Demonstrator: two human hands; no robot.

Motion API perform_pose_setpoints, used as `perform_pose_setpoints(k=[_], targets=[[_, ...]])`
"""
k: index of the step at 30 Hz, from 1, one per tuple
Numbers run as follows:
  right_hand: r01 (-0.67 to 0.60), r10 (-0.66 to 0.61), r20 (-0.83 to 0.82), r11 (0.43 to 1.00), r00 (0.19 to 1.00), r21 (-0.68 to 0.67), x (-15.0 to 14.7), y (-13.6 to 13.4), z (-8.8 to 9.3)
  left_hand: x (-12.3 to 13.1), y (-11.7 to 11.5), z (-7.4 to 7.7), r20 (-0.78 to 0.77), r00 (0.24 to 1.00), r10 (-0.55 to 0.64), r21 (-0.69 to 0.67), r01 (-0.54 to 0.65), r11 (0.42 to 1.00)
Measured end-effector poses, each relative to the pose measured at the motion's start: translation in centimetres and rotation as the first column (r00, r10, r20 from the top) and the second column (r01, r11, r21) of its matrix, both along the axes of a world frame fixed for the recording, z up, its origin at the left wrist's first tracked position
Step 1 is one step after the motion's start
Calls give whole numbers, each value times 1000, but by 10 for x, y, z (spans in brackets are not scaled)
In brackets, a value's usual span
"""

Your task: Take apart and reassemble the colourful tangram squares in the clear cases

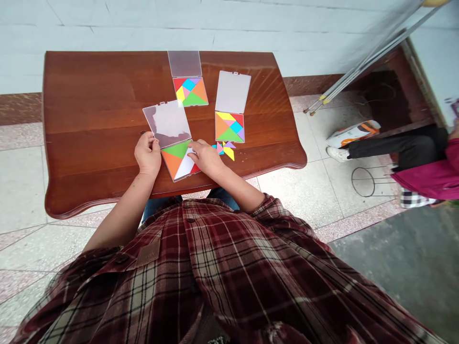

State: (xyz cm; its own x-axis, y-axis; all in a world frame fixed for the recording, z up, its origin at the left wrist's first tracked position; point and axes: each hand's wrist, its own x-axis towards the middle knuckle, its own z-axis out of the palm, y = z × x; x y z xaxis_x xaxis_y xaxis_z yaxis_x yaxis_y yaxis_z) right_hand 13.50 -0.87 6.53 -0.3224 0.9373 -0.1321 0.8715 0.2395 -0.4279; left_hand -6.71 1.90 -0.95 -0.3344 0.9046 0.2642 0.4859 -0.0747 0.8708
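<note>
An open tangram case point(179, 177) lies at a slant on the table in front of me, its clear lid point(168, 125) folded back. In its tray are a green triangle point(177, 149), an orange triangle point(171, 163) and part of a red piece point(195, 168), with bare white tray between them. At the case's left edge, by the hinge, my left hand point(147, 154) has its fingers closed on the rim. My right hand point(208, 158) reaches over the tray's right side with curled fingers; whatever they pinch is hidden. Beside it lie loose blue, pink, purple and yellow pieces point(228, 152).
Two more open tangram cases with filled trays, one at the back point(195, 98) and one at the right point(229, 129), share the brown wooden table point(96, 124). Crutches point(344, 81) lean at the right wall. A seated person's leg point(390, 145) extends near a bag point(355, 134).
</note>
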Motion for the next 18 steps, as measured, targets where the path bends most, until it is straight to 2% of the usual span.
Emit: perform_pose_setpoints(k=[5,8,10,13,18], targets=[[198,-193,-79,978,978,65,52,-1,-4,-1,0,0,-7,1000,12,3,-12,1000],[333,-330,-55,940,942,72,88,-2,-5,-2,1,-2,-5,1000,8,16,-8,1000],[375,-374,-26,925,927,55,103,-5,-6,-3,2,-4,-11,1000,7,32,-7,999],[379,-379,6,925,925,15,110,-11,-10,-4,3,-7,-38,999,17,48,-16,999],[412,-412,62,911,909,7,100,-10,-17,-5,4,-10,-32,999,8,31,-7,999]])
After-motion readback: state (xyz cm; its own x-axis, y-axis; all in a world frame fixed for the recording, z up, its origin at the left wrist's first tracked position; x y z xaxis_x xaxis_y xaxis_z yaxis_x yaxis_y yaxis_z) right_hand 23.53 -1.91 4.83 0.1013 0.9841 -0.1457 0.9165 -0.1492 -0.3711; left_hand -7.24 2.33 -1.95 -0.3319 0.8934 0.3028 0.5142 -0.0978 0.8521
